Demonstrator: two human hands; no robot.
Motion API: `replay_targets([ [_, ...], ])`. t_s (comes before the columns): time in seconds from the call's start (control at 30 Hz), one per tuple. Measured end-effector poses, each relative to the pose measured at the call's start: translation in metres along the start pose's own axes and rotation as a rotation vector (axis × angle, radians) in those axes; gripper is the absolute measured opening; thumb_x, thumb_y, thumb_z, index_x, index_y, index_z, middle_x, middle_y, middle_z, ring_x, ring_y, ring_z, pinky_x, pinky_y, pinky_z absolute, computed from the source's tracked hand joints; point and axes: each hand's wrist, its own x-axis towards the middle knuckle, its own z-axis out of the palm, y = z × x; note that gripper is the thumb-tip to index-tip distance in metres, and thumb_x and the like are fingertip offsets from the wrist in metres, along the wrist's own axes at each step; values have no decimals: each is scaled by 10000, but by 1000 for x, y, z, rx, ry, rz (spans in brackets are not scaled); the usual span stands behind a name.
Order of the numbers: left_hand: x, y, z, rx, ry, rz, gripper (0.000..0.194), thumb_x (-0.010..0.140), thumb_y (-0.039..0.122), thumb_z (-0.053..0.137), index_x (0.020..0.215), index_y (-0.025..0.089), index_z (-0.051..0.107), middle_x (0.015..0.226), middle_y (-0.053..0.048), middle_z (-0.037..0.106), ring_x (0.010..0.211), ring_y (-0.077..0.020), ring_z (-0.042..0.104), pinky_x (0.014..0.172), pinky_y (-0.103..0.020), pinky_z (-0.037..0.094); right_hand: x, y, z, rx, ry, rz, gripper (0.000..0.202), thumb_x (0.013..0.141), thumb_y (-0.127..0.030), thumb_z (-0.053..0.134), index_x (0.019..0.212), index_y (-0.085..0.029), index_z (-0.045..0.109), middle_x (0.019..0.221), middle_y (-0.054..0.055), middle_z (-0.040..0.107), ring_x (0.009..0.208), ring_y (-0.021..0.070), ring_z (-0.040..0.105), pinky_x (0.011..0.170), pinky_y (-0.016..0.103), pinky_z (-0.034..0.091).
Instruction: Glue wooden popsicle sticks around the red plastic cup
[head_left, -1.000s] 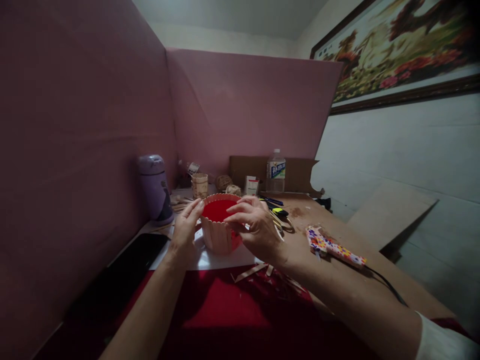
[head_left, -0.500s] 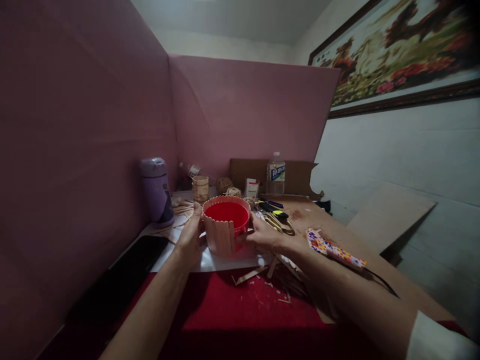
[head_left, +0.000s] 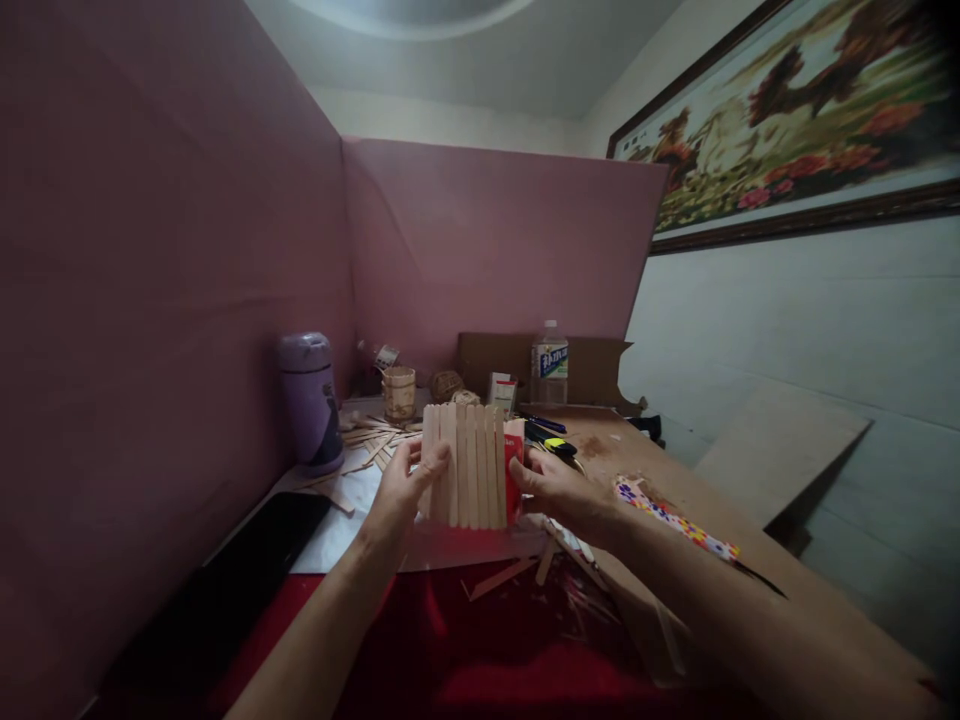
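Note:
Between my two hands is a red plastic tub [head_left: 513, 470] with wooden craft sticks [head_left: 469, 470] set upright side by side around its wall. The tub is tipped so its stick-covered side faces me, and its inside is hidden. My left hand [head_left: 414, 478] grips the left side, thumb over the sticks. My right hand [head_left: 551, 478] grips the right side, where a strip of bare red wall shows beside the last stick. Loose craft sticks [head_left: 375, 440] lie in a heap behind my left hand.
A purple flask [head_left: 309, 405] and a dark phone-like slab [head_left: 262, 550] stand or lie at left. Behind are a stick-covered cup [head_left: 399, 393], twine balls [head_left: 448, 386] and a clear bottle [head_left: 551, 365]. A flowered glue gun [head_left: 675, 520] with a cord lies right.
The tub has been tipped, so its stick-covered side faces me instead of its open top. Both hands stay on it, and the camera has tilted slightly upward.

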Motion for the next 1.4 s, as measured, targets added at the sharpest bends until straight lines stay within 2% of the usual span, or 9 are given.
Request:
replay_targets([
  [0.07, -2, -3, 2, 8, -17, 12, 630, 557, 544, 792, 992, 124, 616, 1056, -141, 669, 1044, -300, 599, 863, -377, 458, -4, 2, -1, 23, 8, 13, 587, 745, -592, 671, 1173, -195, 611, 1086, 114, 685, 904, 232, 662, 693, 334, 531],
  [0.17, -4, -4, 4, 15, -58, 23, 683, 578, 548, 782, 1082, 132, 583, 1091, -142, 663, 1060, -296, 596, 876, -368, 451, -8, 5, -1, 36, 30, 24, 556, 758, -566, 676, 1172, -202, 605, 1087, 101, 687, 888, 214, 662, 667, 301, 526],
  [0.27, -6, -3, 7, 45, -102, 8, 707, 619, 560, 751, 1154, 145, 548, 1068, -133, 673, 1018, -289, 615, 835, -358, 463, -11, 8, 0, 23, 57, 47, 574, 758, -568, 676, 1186, -195, 589, 1088, 99, 687, 881, 204, 661, 652, 278, 519],
  [0.37, -8, -1, 8, 95, -119, -4, 690, 661, 578, 707, 1181, 161, 528, 1054, -120, 676, 976, -286, 625, 792, -351, 466, -11, 12, 3, 19, 84, 62, 629, 738, -582, 688, 1225, -208, 556, 1127, 108, 672, 962, 241, 652, 703, 327, 540],
  [0.53, -7, -2, 7, 140, -82, 1, 689, 676, 587, 683, 1178, 148, 507, 1096, -142, 650, 1014, -303, 604, 840, -379, 451, -10, 14, 7, 48, 85, 55, 660, 715, -562, 719, 1246, -213, 542, 1190, 126, 644, 1064, 276, 622, 846, 418, 533],
  [0.7, -6, -1, 7, 132, -98, 22, 661, 689, 561, 681, 1172, 142, 514, 1194, -157, 606, 1127, -309, 548, 936, -400, 411, -11, 11, 11, 43, 95, 56, 687, 694, -570, 732, 1239, -193, 551, 1181, 141, 647, 1021, 282, 640, 866, 449, 525],
  [0.83, -8, 1, 8, 130, -119, 33, 649, 687, 550, 683, 1162, 138, 524, 1159, -153, 617, 1092, -318, 563, 909, -408, 427, -12, 9, 13, 66, 100, 57, 669, 711, -558, 725, 1242, -195, 545, 1184, 137, 648, 989, 270, 655, 863, 447, 527],
  [1.0, -8, 1, 8, 128, -134, 51, 615, 701, 526, 681, 1155, 142, 526, 1138, -137, 621, 1064, -302, 569, 888, -390, 438, -12, 9, 14, 94, 68, 41, 627, 733, -528, 721, 1242, -205, 547, 1205, 122, 642, 1024, 256, 648, 955, 458, 478],
  [1.4, -9, 2, 6, 132, -173, 91, 547, 738, 497, 656, 1169, 178, 548, 1113, -106, 640, 1048, -272, 580, 872, -354, 448, -10, 9, 15, 88, 89, 54, 668, 720, -555, 720, 1246, -190, 530, 1189, 128, 649, 1018, 264, 646, 889, 445, 514],
])
